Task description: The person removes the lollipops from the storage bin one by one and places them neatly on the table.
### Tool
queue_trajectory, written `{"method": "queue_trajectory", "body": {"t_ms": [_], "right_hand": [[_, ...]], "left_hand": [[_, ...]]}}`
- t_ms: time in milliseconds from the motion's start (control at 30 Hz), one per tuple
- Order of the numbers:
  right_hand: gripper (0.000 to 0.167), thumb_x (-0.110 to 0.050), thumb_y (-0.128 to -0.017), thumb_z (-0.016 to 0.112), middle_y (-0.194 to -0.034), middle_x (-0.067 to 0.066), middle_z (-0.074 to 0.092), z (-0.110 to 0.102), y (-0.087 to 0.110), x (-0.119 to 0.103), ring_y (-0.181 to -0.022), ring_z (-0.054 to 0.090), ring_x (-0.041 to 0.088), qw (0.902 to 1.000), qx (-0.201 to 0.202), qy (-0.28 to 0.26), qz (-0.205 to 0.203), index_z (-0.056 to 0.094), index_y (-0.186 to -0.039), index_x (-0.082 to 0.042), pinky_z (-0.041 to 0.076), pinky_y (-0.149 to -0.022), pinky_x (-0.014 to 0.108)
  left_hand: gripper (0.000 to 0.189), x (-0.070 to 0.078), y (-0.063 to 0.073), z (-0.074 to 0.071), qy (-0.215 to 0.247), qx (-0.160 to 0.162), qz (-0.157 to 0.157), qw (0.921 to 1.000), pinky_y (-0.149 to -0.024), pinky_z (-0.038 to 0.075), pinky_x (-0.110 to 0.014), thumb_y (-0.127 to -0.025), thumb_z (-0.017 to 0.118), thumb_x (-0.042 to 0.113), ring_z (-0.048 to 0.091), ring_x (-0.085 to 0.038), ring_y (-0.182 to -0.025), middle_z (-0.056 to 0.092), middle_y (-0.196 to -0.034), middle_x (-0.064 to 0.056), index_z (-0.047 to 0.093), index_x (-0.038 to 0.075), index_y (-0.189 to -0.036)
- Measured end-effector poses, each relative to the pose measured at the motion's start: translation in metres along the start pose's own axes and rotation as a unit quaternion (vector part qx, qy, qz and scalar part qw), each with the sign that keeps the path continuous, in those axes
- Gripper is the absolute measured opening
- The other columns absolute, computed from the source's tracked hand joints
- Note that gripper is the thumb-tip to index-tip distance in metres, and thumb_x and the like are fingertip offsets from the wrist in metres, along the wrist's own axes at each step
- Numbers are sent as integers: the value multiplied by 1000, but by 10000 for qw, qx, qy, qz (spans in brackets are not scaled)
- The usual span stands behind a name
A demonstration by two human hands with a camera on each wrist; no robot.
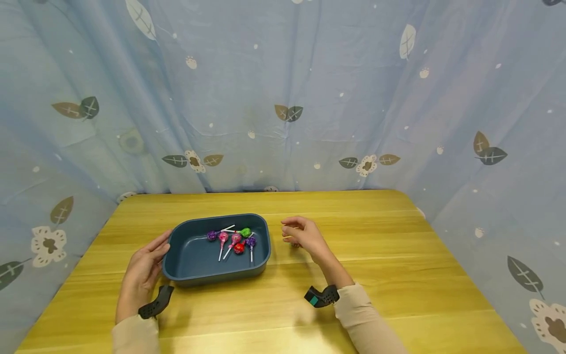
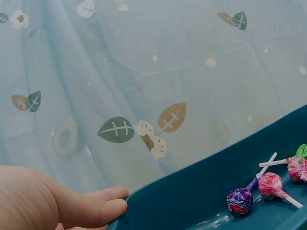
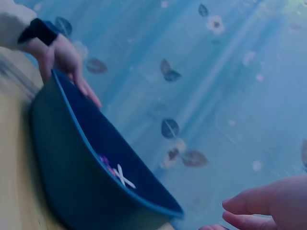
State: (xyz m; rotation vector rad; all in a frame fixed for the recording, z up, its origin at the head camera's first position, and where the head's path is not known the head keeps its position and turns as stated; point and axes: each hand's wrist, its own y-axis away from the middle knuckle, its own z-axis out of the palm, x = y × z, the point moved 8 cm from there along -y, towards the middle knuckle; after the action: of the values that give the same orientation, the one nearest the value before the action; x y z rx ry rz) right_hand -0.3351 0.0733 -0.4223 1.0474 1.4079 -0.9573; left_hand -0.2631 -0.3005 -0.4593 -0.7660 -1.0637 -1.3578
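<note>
A dark blue rectangular box (image 1: 194, 281) stands on the wooden table, with several wrapped lollipops lying mostly in its right half. Purple (image 1: 212, 236), pink (image 1: 223, 237), green (image 1: 245, 232) and red (image 1: 239, 248) wrappers show, with white sticks pointing different ways. My left hand (image 1: 143, 268) grips the box's left end at the rim, the thumb (image 2: 108, 211) lying against the corner. Off the box's right end, my right hand (image 1: 306, 237) hovers apart from it. Its fingers (image 3: 249, 201) are loosely bent, and I see nothing held between them.
The yellow wooden table (image 1: 389, 255) extends around the box and under both hands. A light blue curtain (image 1: 283, 88) printed with leaves and flowers hangs behind the table and along both sides. Each wrist wears a black band (image 1: 325, 296).
</note>
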Motion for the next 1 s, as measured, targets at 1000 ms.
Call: {"method": "queue_trajectory", "body": {"t_ms": [1000], "right_hand": [[19, -9, -94, 64, -95, 7, 67, 135, -63, -4, -87, 68, 29, 9852, -1186, 1221, 215, 67, -110, 1, 57, -72, 33]], "left_hand": [[36, 0, 3, 0, 17, 54, 14, 10000, -62, 52, -16, -98, 57, 6, 68, -4, -88, 69, -107, 14, 63, 22, -130]]}}
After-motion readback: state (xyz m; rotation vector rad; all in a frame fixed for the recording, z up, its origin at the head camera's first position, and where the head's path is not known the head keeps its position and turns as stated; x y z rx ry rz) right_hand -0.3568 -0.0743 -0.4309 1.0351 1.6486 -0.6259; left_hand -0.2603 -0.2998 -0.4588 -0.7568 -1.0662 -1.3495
